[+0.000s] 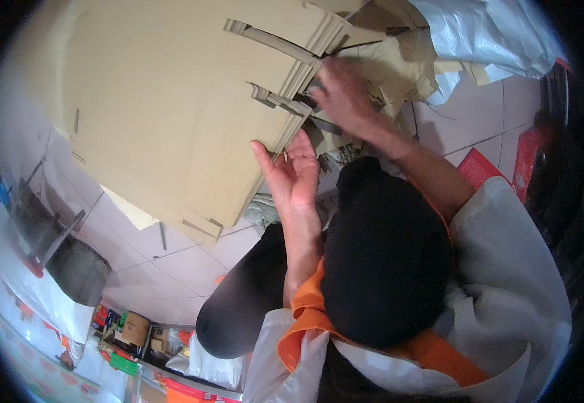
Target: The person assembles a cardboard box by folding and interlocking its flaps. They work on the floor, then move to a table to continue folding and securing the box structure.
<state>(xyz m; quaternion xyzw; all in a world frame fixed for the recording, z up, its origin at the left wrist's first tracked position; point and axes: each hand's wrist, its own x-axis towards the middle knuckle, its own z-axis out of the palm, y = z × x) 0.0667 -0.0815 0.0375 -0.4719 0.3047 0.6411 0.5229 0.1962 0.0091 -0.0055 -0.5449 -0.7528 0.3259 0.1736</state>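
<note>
A stack of large cream cardboard sheets fills the upper left, with several narrow slots cut into its right-hand end. My left hand is at the stack's near right edge, palm up and fingers apart. Its thumb lies over the cardboard, and its fingertips touch the edge beside a slot. Higher up, my right hand is at the slotted end, its fingers bent toward the layered edges. Motion blurs those fingers, so whether they grip a strip cannot be made out.
Torn cardboard scraps and a silvery-white sack lie beyond my right hand. Red boxes are on the tiled floor at right. My black-clad knees rise close below my hands. A shelf with small goods stands lower left.
</note>
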